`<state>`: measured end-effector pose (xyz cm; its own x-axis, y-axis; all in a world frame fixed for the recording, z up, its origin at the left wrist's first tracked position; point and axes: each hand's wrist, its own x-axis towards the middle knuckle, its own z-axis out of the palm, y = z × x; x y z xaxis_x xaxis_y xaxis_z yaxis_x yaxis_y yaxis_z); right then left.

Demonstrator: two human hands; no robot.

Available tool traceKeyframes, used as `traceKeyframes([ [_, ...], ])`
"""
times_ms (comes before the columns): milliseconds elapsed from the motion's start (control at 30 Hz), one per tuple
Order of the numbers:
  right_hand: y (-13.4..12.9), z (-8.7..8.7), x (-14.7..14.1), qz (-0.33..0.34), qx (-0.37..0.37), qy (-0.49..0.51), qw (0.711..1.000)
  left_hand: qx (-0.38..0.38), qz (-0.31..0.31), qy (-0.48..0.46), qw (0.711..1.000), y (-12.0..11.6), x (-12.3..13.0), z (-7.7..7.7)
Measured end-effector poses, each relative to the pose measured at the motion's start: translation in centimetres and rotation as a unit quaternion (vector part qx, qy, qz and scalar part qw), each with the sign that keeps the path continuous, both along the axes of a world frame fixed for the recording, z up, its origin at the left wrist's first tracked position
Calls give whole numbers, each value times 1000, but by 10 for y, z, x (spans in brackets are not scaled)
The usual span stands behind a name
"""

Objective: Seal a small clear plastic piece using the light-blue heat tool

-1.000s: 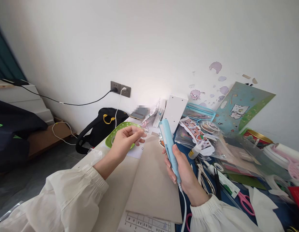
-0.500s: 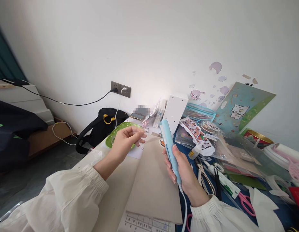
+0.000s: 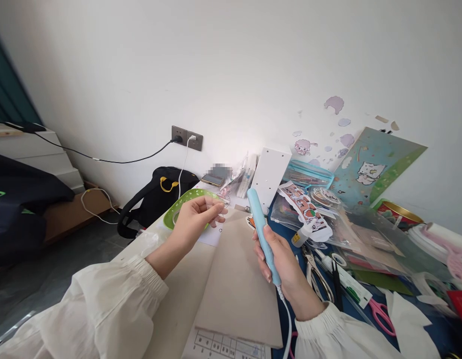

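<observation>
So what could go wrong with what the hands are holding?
The left hand pinches a small clear thing by the fingertips; it might slip and get lost. The blue tool in the right hand might burn skin if hot, though I can't tell. Its cord runs close to the right sleeve and could snag.

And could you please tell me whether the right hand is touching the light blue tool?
Touching. The head view shows it plainly: the right hand is wrapped around the lower part of the light blue tool.
</observation>
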<state>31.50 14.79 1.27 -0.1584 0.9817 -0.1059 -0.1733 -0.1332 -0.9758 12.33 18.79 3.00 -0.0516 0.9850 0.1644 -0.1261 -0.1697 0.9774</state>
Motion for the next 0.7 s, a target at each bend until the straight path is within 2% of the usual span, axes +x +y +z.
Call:
traceKeyframes([
  [700,1,-4,1,-15,10,-4,1000,-9,-11,-3,1000,3,-1,-6],
])
